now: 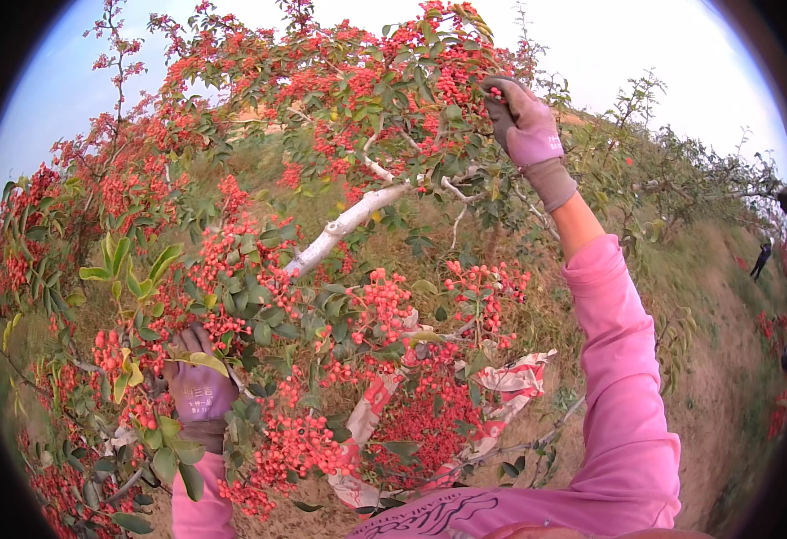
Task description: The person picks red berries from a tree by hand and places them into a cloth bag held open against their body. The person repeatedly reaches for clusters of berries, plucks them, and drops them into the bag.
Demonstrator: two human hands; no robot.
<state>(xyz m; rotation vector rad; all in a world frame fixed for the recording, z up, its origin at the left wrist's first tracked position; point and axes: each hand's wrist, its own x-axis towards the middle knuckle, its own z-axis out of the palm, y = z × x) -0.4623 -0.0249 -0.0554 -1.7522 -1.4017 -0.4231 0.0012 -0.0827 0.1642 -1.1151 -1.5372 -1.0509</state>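
Note:
My right hand (pixel 520 124), in a mauve glove with dark grip coating, is raised to the upper branches. Its fingers curl around a few red berries (pixel 496 93) beside a dense berry cluster (pixel 457 81). Lower at the left, my left hand (pixel 201 384) wears a matching glove and reaches in among leaves and berry clusters. Its fingertips are partly hidden by foliage, so its grip is unclear. Close in front of me, an open red-and-white bag (pixel 370 407) contains a heap of picked red berries (pixel 420 431). The bushes look like Sichuan pepper.
A thick pale branch (pixel 350 226) slants up through the middle. Thin twigs cross in front of the bag, among them a bare grey one (pixel 535 441). More berry-laden branches (pixel 29 263) stand at the left. A person (pixel 762 258) in dark clothes is far off at the right.

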